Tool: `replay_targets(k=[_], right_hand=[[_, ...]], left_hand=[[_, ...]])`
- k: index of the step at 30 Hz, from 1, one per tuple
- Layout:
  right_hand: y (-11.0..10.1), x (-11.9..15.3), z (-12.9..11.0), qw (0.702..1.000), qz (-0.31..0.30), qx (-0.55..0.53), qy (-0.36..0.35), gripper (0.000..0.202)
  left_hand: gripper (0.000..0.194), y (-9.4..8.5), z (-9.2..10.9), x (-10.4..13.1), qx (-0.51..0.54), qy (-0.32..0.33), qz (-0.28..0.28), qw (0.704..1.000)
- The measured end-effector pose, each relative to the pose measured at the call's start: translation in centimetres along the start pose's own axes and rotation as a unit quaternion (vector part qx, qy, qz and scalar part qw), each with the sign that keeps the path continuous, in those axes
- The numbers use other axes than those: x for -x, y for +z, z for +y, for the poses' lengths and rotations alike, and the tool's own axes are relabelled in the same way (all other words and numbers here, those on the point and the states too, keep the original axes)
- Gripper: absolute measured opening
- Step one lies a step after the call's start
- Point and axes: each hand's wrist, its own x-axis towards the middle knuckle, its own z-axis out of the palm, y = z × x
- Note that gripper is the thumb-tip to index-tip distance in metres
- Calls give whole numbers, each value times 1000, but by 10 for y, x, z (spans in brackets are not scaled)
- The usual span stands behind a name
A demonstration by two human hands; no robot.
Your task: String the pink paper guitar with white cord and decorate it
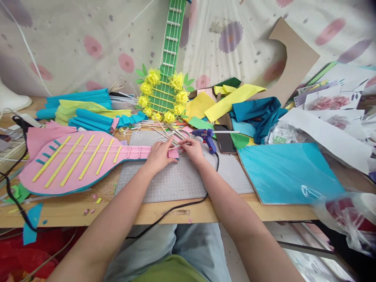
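A pink paper guitar point(69, 158) with yellow and blue strips lies on its back at the left, its neck pointing right over the grey cutting mat point(188, 184). My left hand point(159, 156) rests on the end of the neck, fingers bent together around thin pale strings. Close beside it, my right hand point(192, 150) pinches the ends of these strings point(175, 147) just above the pink head point(173, 154). Behind my right hand lies a blue glue gun point(208, 138) with a white stick in it.
A green paper guitar point(170, 51) with yellow flowers leans upright at the back. A phone point(225, 139) and a blue sheet point(289, 172) lie to the right. Crepe paper rolls point(79, 100) sit back left. A black cord point(182, 205) crosses the table's front.
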Motion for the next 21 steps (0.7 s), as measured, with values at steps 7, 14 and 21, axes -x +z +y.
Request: replay_targets(k=[7,14,21], right_hand=[[-4,-1,-3,1000,-5,12,-7,13],[-17,-3,1,986,-110,123,-29,19],[-29,-4,4,954,-148,247,-80,24]], left_hand=[[63,-10,4,3,43,27,46,998],[38,-17,1,-1,83,-64,121,987],[42,-13,-14,-7,14,97,14,995]])
